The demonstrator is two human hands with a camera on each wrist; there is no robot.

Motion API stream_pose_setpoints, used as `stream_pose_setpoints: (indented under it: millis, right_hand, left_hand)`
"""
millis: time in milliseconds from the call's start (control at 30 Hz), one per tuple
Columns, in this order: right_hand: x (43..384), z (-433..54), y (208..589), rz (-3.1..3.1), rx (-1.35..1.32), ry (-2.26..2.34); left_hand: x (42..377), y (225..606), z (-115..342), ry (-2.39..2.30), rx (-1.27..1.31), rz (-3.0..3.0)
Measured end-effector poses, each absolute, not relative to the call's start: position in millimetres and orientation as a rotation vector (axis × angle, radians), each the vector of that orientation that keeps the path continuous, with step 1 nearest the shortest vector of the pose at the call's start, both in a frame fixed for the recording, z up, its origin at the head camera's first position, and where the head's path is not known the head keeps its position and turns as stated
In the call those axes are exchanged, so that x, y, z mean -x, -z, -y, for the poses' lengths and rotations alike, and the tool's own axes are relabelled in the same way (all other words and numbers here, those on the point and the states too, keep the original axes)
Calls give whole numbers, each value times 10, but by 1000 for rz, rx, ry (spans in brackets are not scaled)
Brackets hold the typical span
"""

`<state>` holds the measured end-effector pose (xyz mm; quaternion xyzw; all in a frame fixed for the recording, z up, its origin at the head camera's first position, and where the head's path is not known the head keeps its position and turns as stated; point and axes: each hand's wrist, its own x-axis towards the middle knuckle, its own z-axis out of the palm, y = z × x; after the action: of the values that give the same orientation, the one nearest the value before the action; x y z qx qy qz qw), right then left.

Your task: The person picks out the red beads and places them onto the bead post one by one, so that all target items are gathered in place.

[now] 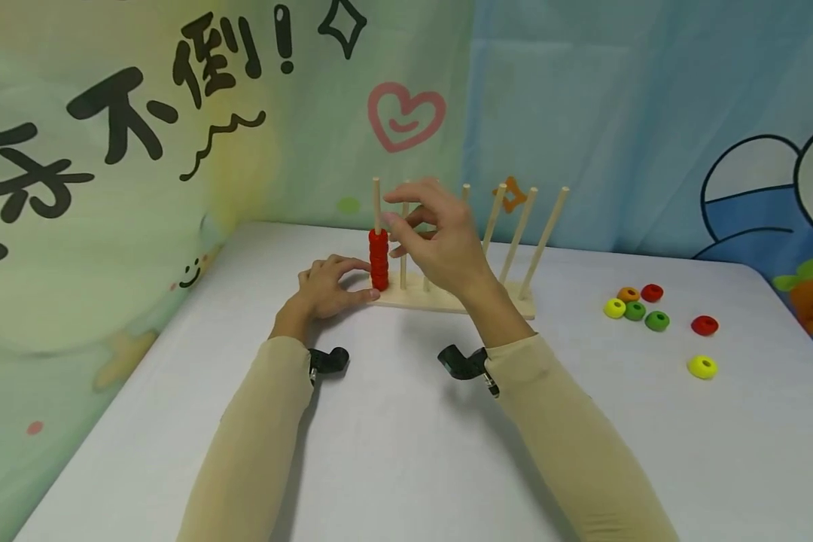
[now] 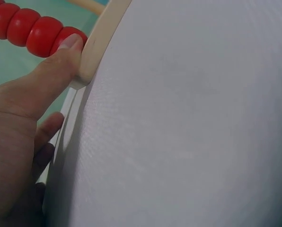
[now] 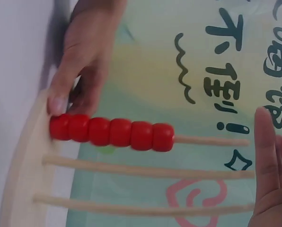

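A wooden peg stand [image 1: 420, 299] has a row of upright pegs. Red beads [image 1: 379, 260] are stacked on its leftmost peg [image 1: 377, 203], whose upper part is bare. At the left end of the base, my left hand [image 1: 324, 290] holds the stand, its thumb [image 2: 67, 54] pressed on the wood beside the lowest bead and its other fingers partly hidden behind. My right hand [image 1: 440, 233] is raised near the top of the red-bead peg, fingers parted and nothing between them. In the right wrist view, that hand's fingers [image 3: 266, 156] are just beyond the peg tips.
Loose beads lie on the white table [image 1: 379, 436] to the right: yellow [image 1: 614, 308], orange [image 1: 628, 294], green [image 1: 657, 321] and red [image 1: 653, 293] ones. Farther right are another red bead [image 1: 704, 325] and a yellow bead [image 1: 702, 366]. A printed cloth [image 1: 549, 90] hangs behind.
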<state>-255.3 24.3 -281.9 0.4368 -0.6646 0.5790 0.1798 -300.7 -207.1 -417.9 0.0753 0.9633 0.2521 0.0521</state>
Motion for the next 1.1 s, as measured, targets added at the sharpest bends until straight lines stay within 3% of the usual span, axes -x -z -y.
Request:
stream_pose_setpoints:
  millis: [367,1100]
  right_hand:
    - [2523,-498,2998,1853,-1337,-1578]
    - [2491,-1089,3202,2034,-1229,-1586]
  left_hand:
    - [3020,4174,2071,-765,-217,-2937]
    - [3011,4207,2067,-757,-247,-2939]
